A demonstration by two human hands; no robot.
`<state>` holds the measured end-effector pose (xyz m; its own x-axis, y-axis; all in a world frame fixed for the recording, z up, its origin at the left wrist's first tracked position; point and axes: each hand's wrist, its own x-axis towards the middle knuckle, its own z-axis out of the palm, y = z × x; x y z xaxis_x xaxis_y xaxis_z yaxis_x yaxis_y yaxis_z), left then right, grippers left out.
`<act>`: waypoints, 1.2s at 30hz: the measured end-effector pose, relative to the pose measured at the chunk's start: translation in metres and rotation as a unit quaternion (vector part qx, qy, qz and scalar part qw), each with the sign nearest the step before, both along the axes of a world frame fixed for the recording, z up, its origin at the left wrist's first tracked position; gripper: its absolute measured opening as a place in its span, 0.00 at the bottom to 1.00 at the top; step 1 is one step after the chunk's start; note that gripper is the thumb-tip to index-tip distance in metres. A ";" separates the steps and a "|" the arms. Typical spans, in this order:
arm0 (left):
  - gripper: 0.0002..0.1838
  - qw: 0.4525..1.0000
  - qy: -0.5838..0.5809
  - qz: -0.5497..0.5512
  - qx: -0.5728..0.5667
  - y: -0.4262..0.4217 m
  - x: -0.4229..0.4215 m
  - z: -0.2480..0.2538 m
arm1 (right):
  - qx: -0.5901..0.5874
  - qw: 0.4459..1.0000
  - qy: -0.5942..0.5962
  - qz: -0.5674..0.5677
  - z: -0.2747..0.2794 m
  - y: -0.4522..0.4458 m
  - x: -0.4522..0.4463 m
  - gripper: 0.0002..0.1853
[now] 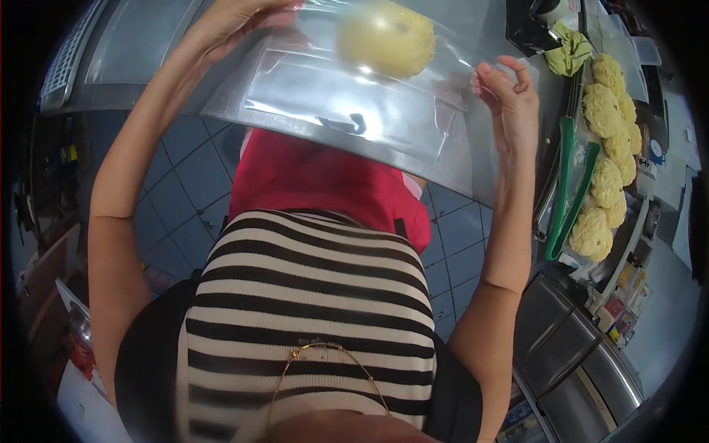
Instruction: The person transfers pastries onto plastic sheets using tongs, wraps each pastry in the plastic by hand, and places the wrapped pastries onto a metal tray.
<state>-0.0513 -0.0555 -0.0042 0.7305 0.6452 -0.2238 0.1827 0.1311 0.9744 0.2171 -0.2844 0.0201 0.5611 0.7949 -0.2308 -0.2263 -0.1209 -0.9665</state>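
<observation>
A clear plastic sheet (295, 111) lies spread over the steel counter (221, 100) and hangs near its front edge. Under or within the plastic, toward the top, is a round, flat yellow patty (388, 38), slightly blurred. My right hand (509, 88) pinches the sheet's right edge between thumb and finger, with the other fingers curled. At the top left, my left hand (255, 21) is at the sheet's upper left corner, its fingertips closed and partly cut off by the frame's edge.
Several yellow patties (607, 181) sit in a tray on the right, with green tongs (565, 192) along its near side. A green cloth (567, 50) and a black box (528, 28) lie at the upper right. Steel drawers (572, 351) stand at the lower right.
</observation>
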 end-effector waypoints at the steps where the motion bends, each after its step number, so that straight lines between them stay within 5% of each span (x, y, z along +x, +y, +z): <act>1: 0.10 0.999 -0.031 0.023 0.003 -0.007 0.003 0.011 | 0.005 0.999 -0.034 -0.001 0.005 0.000 -0.001 0.18; 4: 0.08 0.993 -0.094 0.071 0.012 -0.019 0.009 0.028 | 0.018 0.995 -0.102 -0.002 0.010 0.001 -0.003 0.18; 16: 0.09 0.994 -0.011 0.095 0.044 -0.019 0.005 0.014 | 0.017 0.993 -0.106 -0.052 -0.004 -0.003 -0.017 0.18; 28: 0.12 0.990 0.057 -0.007 0.126 -0.019 -0.002 -0.015 | -0.026 0.995 -0.087 -0.043 -0.020 -0.005 -0.023 0.14; 36: 0.11 0.914 0.105 -0.070 0.385 -0.022 0.006 -0.004 | -0.053 0.984 -0.167 -0.002 -0.025 -0.001 -0.027 0.07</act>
